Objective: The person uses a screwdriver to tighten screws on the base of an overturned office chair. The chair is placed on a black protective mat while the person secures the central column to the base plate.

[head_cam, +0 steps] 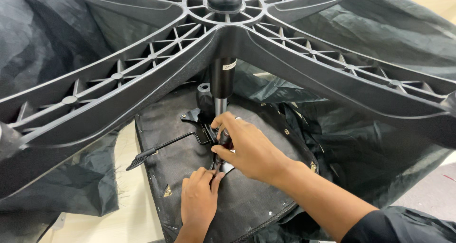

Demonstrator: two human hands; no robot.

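We worked on an upturned office chair, its black five-armed plastic base [142, 76] spread across the far side of the scene and the gas column [222, 84] dropping from the hub to the seat underside [247, 200] nearer us. Our right hand [249, 148] was closed around a dark tool handle [223, 141] just below the column, fingers curled tight on it. Our left hand [197, 200] pressed down near the metal mechanism plate [197, 115], fingertips bent against the tool's lower end; we could not tell whether it gripped anything. A black lever [161, 148] ran out to the left. Dark plastic wrapping [380, 143] lay bunched around the seat. We judged the chair heavy and awkward, the ribbed base stiff, best gripped by its arms or the column, the wrapping slippery.
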